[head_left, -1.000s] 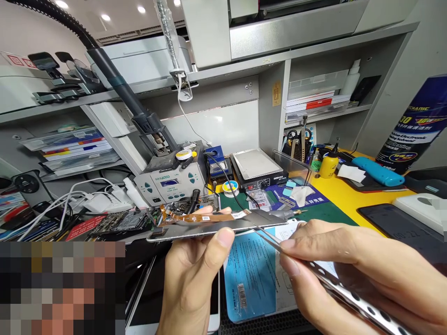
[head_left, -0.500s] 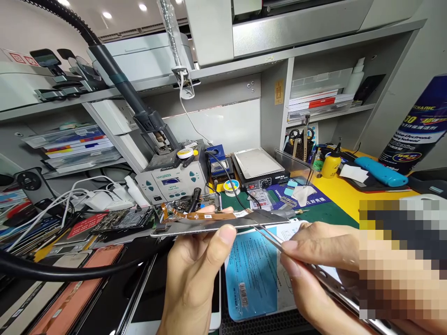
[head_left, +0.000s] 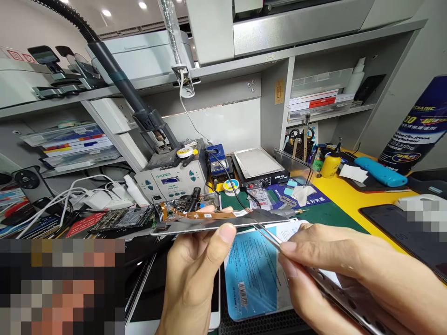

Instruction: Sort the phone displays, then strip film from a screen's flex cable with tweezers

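Green mat (head_left: 340, 215) behind, your left hand (head_left: 195, 270) still grips the thin grey panel (head_left: 200, 224), right hand (head_left: 335, 256) perforated silver tweezers (head_left: 335, 292), likely same edge step.

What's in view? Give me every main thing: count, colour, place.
Flat panel: 1, dark, centre
Ribbon cable: 1, orange, on panel
Tweezers: 1, silver, lower right
Packet: 1, blue and white, lower centre
Device: 1, black and white, lower left
Station: 1, grey, beyond panel
Box: 1, black and silver, beyond panel
Mat: 1, green, centre
Tube: 1, black, upper left
Shelving: 1, grey, across back
Bottle: 1, yellow, right
Handheld tool: 1, blue, right
Spray can: 1, dark blue, far right
Phone: 1, black, right
Circuit boards: several, dark, left
Left hand: 1, bare, holding panel
Right hand: 1, bare, holding tweezers
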Motion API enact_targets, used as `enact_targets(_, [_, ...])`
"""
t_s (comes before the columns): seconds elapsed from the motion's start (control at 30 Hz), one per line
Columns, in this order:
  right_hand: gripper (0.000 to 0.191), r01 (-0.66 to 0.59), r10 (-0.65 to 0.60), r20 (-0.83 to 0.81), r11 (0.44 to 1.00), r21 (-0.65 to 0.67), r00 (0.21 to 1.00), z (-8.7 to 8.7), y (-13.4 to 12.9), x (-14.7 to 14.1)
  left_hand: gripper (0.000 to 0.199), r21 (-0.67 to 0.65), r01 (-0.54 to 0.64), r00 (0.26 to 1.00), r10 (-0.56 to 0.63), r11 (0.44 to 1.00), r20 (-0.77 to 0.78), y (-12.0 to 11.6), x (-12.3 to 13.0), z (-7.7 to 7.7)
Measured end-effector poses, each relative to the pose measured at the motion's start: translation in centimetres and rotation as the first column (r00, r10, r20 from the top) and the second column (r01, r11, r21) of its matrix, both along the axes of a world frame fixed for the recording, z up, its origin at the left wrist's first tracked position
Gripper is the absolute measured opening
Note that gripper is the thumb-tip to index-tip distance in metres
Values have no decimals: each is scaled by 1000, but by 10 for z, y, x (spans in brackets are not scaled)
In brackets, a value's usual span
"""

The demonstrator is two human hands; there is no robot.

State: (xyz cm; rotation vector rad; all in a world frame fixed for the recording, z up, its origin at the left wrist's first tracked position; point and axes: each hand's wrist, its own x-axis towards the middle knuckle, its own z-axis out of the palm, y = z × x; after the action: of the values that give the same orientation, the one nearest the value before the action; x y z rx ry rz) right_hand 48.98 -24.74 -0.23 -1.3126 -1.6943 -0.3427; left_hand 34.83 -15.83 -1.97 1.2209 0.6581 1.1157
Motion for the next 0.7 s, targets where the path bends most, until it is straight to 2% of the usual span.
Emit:
enact_targets(0.1, [14,-80,79,-19,990,-115,997,2,-1,4,33,-10,-2,1000,2,1000,4,0,1,0])
enact_targets(0.33, [21,-52,57,28,988,-144,998,8,-3,6,32,10,21,999,-21,1000,41,0,2,2])
enact_targets(0.4, [23,-39,39,1,994,-106,999,2,-2,0,30,-7,35,998,-35,999,55,-1,1,2])
enact_targets(0.53, [29,97,-87,-147,993,67,985,-16,1,-11,28,-20,40,997,-39,999,66,-3,-3,1])
enact_targets(0.6, [32,95,-83,-104,989,113,991,-17,3,-12,32,-26,47,996,-45,999,72,-4,-4,0])
enact_targets(0.7, [36,84,-84,-9,985,149,996,-8,5,-10,43,-62,43,996,-38,997,77,-3,-6,-3])
